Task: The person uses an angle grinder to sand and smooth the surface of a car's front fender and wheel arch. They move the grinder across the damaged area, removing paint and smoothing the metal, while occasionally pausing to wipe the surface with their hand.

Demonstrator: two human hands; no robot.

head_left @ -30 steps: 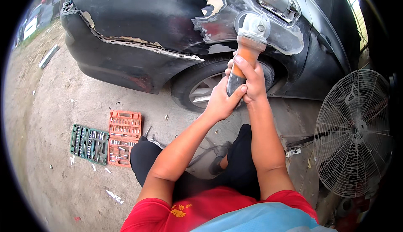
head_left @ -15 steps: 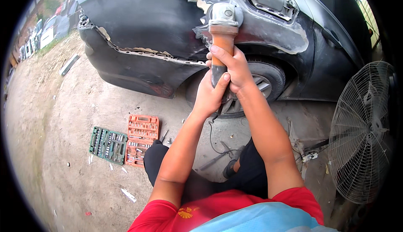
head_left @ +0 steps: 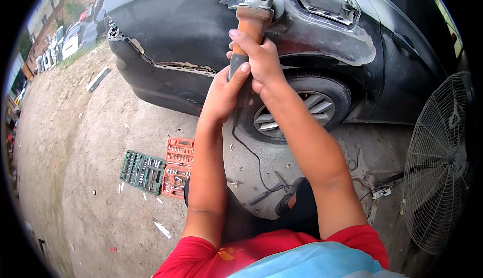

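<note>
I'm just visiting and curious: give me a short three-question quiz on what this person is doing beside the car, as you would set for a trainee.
1. True or false: both hands hold the orange angle grinder.
2. Which hand sits higher on the tool, nearer its head? A) left hand B) right hand
3. What lies open on the ground beside the green socket set?

Key:
1. True; both wrap its handle, the head against the dark car's rear panel.
2. B.
3. An orange tool case, touching the green one's right edge.
</note>
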